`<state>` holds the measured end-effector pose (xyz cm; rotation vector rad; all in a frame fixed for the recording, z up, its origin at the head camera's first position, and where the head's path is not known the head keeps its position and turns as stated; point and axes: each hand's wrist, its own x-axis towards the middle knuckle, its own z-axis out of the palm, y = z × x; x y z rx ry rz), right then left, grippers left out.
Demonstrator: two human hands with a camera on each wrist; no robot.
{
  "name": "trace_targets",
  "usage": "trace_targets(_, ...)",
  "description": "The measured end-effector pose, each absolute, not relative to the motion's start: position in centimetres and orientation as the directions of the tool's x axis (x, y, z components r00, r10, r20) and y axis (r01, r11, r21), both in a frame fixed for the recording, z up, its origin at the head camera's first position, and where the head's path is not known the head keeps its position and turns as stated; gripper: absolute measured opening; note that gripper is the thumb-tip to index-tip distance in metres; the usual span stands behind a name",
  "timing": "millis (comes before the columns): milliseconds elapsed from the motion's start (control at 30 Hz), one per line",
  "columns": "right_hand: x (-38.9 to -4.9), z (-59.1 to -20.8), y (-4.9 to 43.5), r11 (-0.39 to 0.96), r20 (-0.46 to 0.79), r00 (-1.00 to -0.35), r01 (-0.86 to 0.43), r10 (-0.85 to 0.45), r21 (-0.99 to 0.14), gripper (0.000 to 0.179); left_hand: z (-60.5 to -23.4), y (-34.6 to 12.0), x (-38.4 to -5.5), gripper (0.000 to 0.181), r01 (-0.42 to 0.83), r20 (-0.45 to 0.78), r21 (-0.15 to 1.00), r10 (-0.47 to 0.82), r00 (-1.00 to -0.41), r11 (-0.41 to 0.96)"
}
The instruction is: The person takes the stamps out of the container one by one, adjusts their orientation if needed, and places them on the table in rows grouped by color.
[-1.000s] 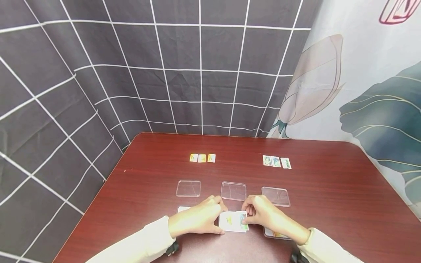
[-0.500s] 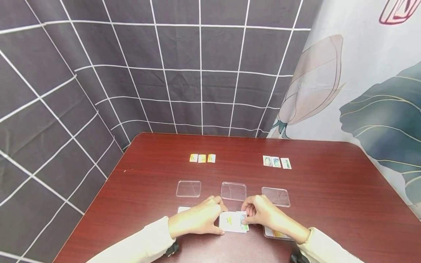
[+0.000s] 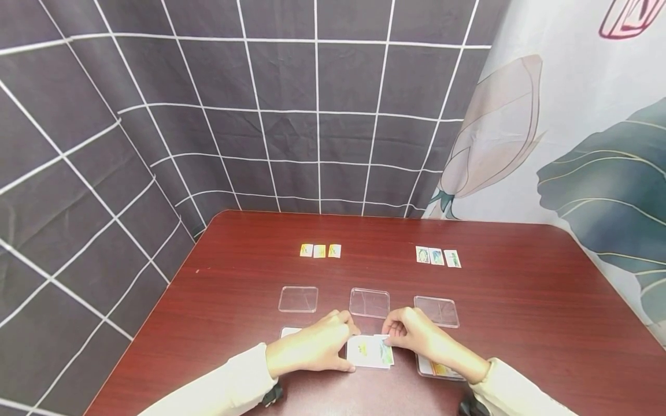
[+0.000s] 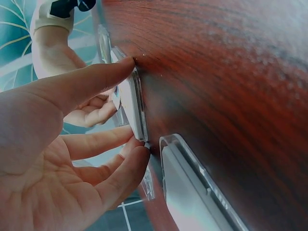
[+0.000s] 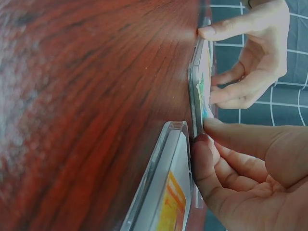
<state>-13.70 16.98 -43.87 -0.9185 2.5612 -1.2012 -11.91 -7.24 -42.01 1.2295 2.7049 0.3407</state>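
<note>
A clear plastic case lies flat at the table's near middle, with a white card that bears a small yellow picture. My left hand grips the case's left end, thumb on the near edge and fingers on the far edge. On the white card's right part sits a small blue-green picture card. My right hand pinches this small card near its far right corner, between thumb and index finger. In the right wrist view, the thumb presses at the picture's edge. Part of the case is hidden by my left hand.
Three clear lids lie in a row beyond my hands. At the back are three yellow picture cards and three green ones. Another filled case sits under my right wrist, and one partly behind my left hand.
My right thumb has shifted from the middle of the small blue-green card up to its far corner, uncovering more of the picture. The left hand has stayed in place.
</note>
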Motion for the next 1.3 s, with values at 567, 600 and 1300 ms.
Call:
trace_targets(567, -14.0, -43.8, 17.3, 0.456, 0.078, -0.796, -0.42, -0.6, -0.785, 0.013, -42.0, -7.2, -11.9, 0.041, 0.715, -0.047, 0.257, 0.748, -0.662, 0.65)
trace_targets(600, -14.0, -43.8, 17.3, 0.449, 0.077, -0.795, -0.416, -0.602, -0.791, 0.013, -42.0, -7.2, -11.9, 0.041, 0.717, -0.047, 0.255, 0.749, -0.661, 0.649)
trace_targets(1300, -14.5, -43.7, 18.2, 0.302, 0.083, -0.746, -0.366, -0.661, -0.88, 0.008, -42.2, -7.2, -12.0, 0.039, 0.74, -0.03, 0.239, 0.766, -0.642, 0.629)
